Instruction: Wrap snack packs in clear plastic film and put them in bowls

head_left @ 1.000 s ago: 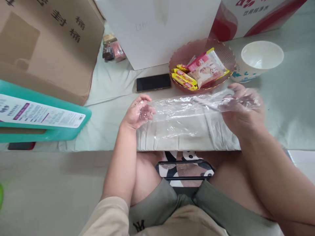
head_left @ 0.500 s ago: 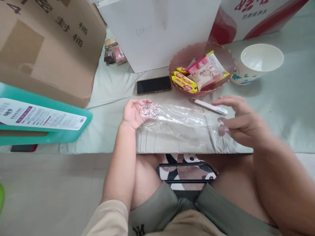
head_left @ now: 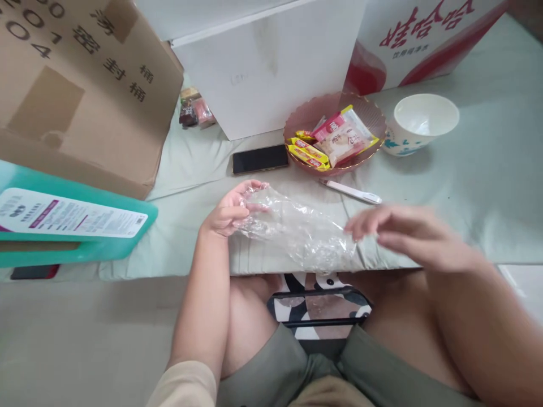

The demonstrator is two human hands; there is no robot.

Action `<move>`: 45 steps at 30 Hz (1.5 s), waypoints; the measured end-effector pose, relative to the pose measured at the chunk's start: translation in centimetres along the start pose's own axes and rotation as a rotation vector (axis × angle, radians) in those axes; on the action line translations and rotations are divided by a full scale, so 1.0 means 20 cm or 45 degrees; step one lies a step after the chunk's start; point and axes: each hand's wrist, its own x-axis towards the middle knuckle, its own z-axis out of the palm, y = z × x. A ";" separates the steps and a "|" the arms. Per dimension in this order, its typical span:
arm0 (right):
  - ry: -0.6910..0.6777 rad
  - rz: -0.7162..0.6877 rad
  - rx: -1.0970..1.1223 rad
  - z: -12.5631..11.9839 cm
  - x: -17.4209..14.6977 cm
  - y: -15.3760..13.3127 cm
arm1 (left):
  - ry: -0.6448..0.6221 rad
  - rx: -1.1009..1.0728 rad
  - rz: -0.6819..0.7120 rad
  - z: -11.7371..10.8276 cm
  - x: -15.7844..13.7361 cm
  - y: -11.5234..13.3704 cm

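A crumpled clear plastic bag (head_left: 297,226) stretches across the front of the cloth-covered surface. At its left end my left hand (head_left: 231,212) is closed on the film, thumb in front and fingers partly behind it. By the bag's right end is my right hand (head_left: 407,232), somewhat blurred, with its fingers reaching left and the thumb apart from them. Nothing shows between them, and whether the fingertips touch the film is unclear. Just beyond the bag lies a white utility knife (head_left: 352,191).
A pink scalloped bowl (head_left: 292,121) of wrapped snacks stands behind the knife, with a black phone (head_left: 259,159) to its left and a white paper tub (head_left: 424,121) to its right. A cardboard box (head_left: 106,113), a teal container (head_left: 139,206) and white boxes (head_left: 271,73) surround the area.
My right hand has let go of the bag's right end, which now sags toward the front edge. My left thumb has folded over the film. The view has shifted slightly.
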 end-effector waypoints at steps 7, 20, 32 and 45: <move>0.161 0.313 0.214 0.13 0.21 0.23 | -0.369 0.011 -0.010 0.13 0.02 -0.01; 0.369 0.471 0.120 0.15 0.20 0.24 | 0.162 -0.121 0.176 0.16 0.07 -0.11; 0.580 0.153 0.078 0.15 0.17 0.28 | -0.048 0.109 -0.005 0.42 0.14 -0.21; 0.841 -0.077 -0.129 0.13 0.18 0.28 | 0.021 -0.045 0.065 0.39 0.14 -0.20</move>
